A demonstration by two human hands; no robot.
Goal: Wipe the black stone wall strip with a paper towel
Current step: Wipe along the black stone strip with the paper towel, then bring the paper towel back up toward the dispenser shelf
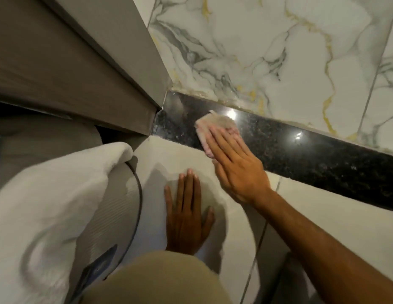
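The black speckled stone strip (pixel 300 154) runs diagonally from the centre to the right edge, between the marbled wall tiles and the pale floor tiles. My right hand (pixel 235 165) presses a crumpled pinkish-white paper towel (pixel 213 128) flat against the strip near its left end, fingers extended over the towel. Only the towel's upper part shows past the fingertips. My left hand (pixel 189 211) lies flat on the pale floor tile below the strip, fingers spread, holding nothing.
A grey door frame (pixel 129 69) meets the strip's left end. A white fluffy towel (pixel 51 194) and a grey ribbed object with a dark cable (pixel 138 194) lie at the left. My knee in beige fabric (pixel 151 279) fills the bottom centre.
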